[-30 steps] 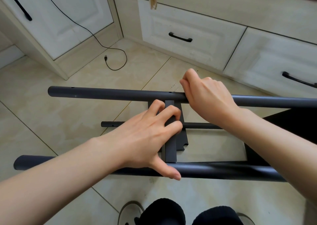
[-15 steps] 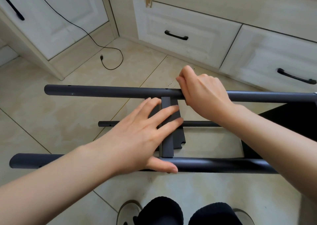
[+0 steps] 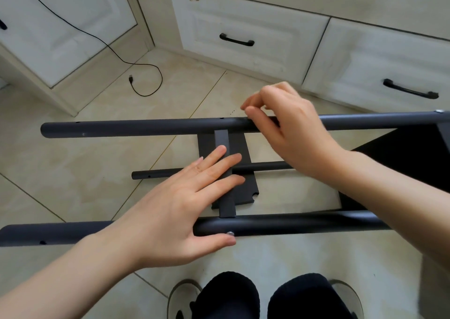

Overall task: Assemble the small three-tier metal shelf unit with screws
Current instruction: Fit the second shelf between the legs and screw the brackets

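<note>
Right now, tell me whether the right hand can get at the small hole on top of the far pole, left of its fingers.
Probably yes. The right hand rests on the far pole, and the hole lies uncovered just left of its fingertips.

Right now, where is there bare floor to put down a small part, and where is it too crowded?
Bare tile lies left of the far tube, between its end and the black cable, and between the near tube and the shoes. Between the tubes it is crowded: the left hand on the crossbar, and the thin rod.
</note>
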Motion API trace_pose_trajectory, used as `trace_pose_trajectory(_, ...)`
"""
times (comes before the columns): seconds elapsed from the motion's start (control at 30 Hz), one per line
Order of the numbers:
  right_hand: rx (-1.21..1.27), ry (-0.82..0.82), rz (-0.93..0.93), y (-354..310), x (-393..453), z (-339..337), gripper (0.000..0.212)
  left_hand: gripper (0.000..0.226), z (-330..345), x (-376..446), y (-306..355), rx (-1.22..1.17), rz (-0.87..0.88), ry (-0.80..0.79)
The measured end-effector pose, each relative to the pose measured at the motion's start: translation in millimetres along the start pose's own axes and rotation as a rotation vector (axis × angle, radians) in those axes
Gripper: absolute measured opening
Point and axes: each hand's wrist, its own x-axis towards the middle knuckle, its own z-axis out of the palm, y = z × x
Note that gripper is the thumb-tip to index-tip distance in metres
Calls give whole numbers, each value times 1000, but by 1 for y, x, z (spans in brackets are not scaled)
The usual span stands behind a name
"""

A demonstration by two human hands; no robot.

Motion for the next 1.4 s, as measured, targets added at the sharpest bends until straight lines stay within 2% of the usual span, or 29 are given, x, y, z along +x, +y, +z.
trace_pose_trajectory(0.07, 57, -5, -8, -2, -18, -11, 22, 72, 2, -2, 0, -10, 6, 25)
trace_pose_trajectory(0.1, 119, -65, 58, -3, -29, -16, 22, 70, 3, -3, 1, -10, 9, 35)
trace_pose_trajectory(0.2, 313, -371, 339, -5, -51, -22, 18, 67, 6, -5, 2, -19, 14, 53)
trace_pose_trajectory(0.27, 389, -555, 456, -3, -55, -19, 13, 67, 7, -6, 3, -34, 13, 58)
trace_pose_trajectory(0.4, 677, -782, 653, 1, -46, -3, 9, 67, 11, -9, 7, -45, 27, 74)
trace_pose_trajectory(0.5, 839, -942, 728, 0, -37, 11, 4, 69, 14, -12, 10, -53, 32, 72)
trace_pose_trajectory(0.63, 928, -1084, 799, 0, -33, 22, 7, 68, 16, -17, 11, -70, 37, 63)
trace_pose_trajectory(1.0, 1126, -1141, 943, -2, -49, 28, 5, 65, 17, -18, 13, -71, 31, 64)
trace_pose_trajectory(1.4, 1148, -1130, 1005, -10, -51, 44, 15, 64, 18, -19, 14, -51, 29, 57)
